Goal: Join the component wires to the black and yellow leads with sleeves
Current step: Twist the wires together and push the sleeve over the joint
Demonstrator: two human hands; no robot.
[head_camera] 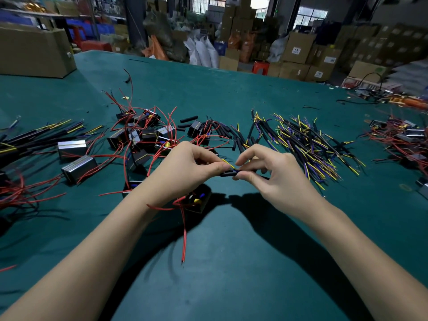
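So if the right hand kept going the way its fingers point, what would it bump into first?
Most likely the left hand. The right hand points leftward along the black sleeve both hands pinch, so its fingertips would meet the left thumb almost at once, though depth is hard to judge.

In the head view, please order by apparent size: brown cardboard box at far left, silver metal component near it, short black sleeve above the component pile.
1. Brown cardboard box
2. Silver metal component
3. Short black sleeve

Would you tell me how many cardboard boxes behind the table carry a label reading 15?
2 boxes: the upper box in the stack, and the lower box to its right. More may be hidden or blurred.
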